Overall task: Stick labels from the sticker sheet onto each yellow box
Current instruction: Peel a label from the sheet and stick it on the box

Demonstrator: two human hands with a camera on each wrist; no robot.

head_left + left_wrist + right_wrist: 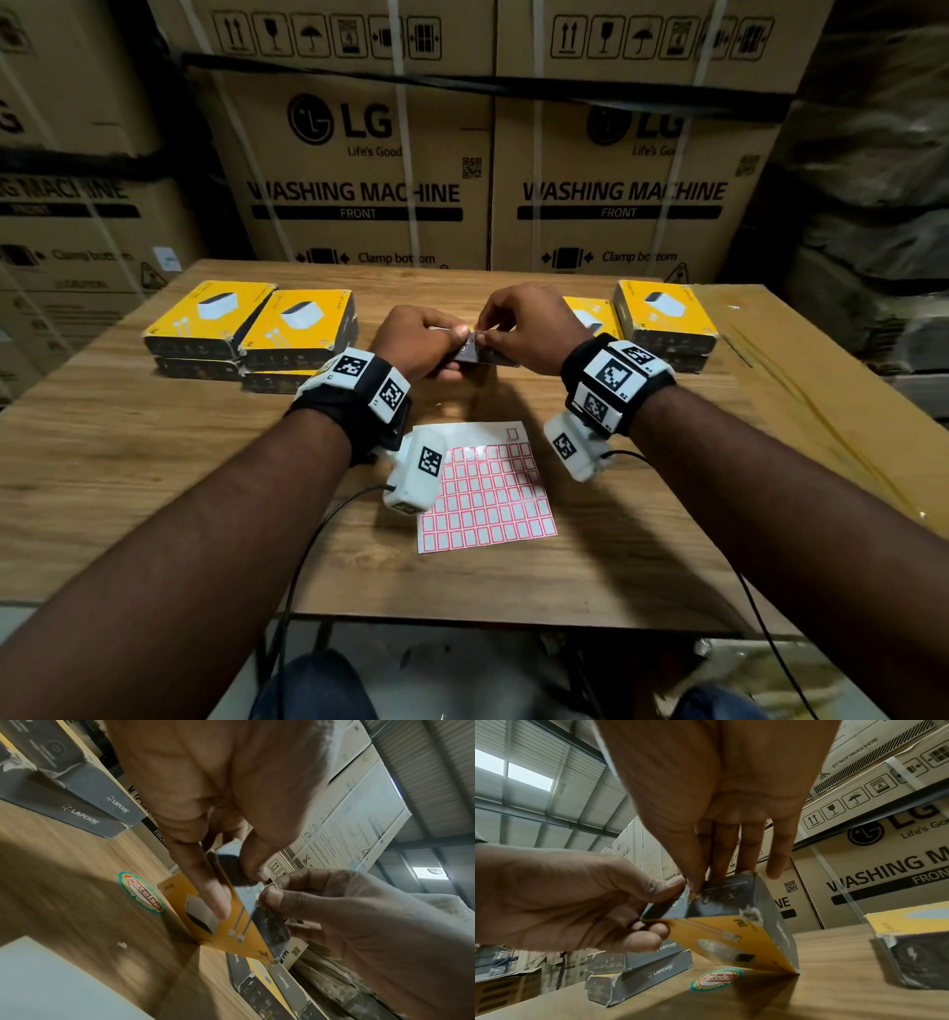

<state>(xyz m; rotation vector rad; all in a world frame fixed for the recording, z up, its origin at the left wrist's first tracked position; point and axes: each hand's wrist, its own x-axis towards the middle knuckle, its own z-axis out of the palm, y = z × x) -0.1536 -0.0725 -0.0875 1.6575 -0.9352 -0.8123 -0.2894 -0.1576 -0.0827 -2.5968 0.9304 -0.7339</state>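
A label is being pressed onto a yellow box [485, 354], and that is the step in hand. The box is being held tilted above the wooden table [154, 462], one lower corner touching the tabletop in the right wrist view, its grey edge face turned up toward the fingers. It is being gripped by the left hand [418, 342], thumb curled on the grey face and fingers tucked under the yellow face. The right hand [529, 324] is being brought down from above, thumb and forefinger pinched together at the upper grey edge; a small red-bordered label [272, 886] is being glimpsed at the thumb tip in the left wrist view, though how much of it is already stuck cannot be told.

The sticker sheet [488, 493] is lying flat on the table nearer the body, beneath both wrists, with some cells near its top already peeled. Stacked yellow boxes [251, 329] are waiting at the left, more [665, 313] at the right.

Next, it is judged, the label wants smoothing flat with a fingertip; then the box is to be set aside and a fresh label peeled from the sheet.
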